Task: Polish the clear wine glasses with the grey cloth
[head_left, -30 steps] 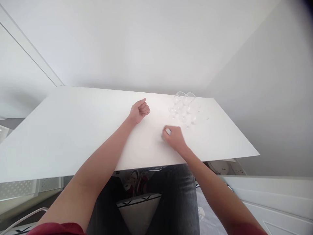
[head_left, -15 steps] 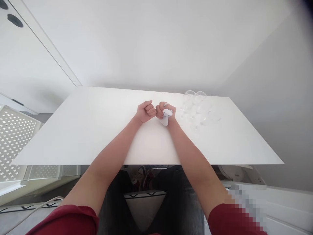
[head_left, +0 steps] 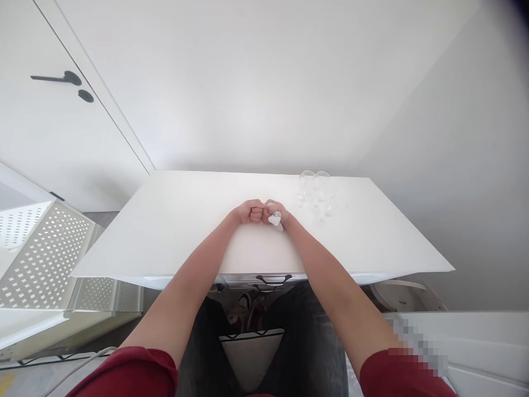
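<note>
Above the middle of the white tabletop, my two hands meet knuckle to knuckle. My left hand is curled into a fist; whatever may be inside it is hidden. My right hand is closed around a crumpled white tissue, part of which sticks out toward me below the fingers. To the right of my hands stands a cluster of several clear glasses, faint against the white surface; neither hand touches them.
A white wall rises behind the table. At left are a door with a dark handle and perforated pale baskets. A drawer handle shows under the front edge. A white cabinet stands at lower right.
The view has tilted up and shifted, so the door handle and drawer front now show. Both fists have turned and press closer together; the tissue stays in my right hand.
</note>
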`<state>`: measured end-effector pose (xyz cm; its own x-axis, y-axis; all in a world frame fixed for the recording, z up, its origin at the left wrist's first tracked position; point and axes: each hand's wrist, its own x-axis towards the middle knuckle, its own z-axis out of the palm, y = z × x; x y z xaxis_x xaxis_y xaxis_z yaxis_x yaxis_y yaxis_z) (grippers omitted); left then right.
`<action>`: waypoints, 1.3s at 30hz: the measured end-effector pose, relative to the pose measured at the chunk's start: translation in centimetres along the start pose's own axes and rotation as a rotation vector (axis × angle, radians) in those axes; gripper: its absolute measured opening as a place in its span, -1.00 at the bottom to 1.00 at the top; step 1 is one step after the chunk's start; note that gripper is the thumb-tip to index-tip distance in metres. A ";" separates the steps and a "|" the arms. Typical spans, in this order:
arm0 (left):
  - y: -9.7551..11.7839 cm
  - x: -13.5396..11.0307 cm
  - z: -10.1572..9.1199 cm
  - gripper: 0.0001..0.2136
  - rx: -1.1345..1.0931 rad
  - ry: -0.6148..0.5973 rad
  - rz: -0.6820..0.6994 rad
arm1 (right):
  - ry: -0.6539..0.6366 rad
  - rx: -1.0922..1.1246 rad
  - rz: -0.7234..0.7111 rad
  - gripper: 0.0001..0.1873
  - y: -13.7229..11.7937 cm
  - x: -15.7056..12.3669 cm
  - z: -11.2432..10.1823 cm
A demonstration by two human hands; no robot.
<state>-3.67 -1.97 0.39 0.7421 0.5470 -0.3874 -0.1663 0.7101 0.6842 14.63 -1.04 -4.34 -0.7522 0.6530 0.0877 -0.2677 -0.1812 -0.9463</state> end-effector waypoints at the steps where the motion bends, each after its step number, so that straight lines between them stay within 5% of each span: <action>1: -0.1 -0.1 0.0 -0.43 0.014 0.002 0.013 | 0.049 -0.023 0.003 -0.68 0.2 -0.1 0.0; 11: -2.5 -2.1 0.4 -0.46 0.143 0.127 0.306 | 0.408 -0.220 0.083 -0.53 0.7 -0.4 2.8; 23: -5.0 -3.3 1.7 -0.40 0.260 0.265 0.558 | 0.562 -0.249 0.073 -0.53 0.0 -3.3 7.6; 30: -5.1 -4.5 1.6 -0.37 0.216 0.239 0.464 | 0.572 -0.110 0.076 -0.53 -0.1 -5.3 8.7; 39: -5.3 -5.8 1.3 -0.43 0.140 0.249 0.229 | 0.445 0.074 0.276 -0.53 -0.8 -4.9 6.9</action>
<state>-6.22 -9.47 -0.18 0.5122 0.7882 -0.3412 -0.2064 0.4986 0.8419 14.38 -9.12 -1.83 -0.4771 0.8196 -0.3172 -0.1499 -0.4315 -0.8896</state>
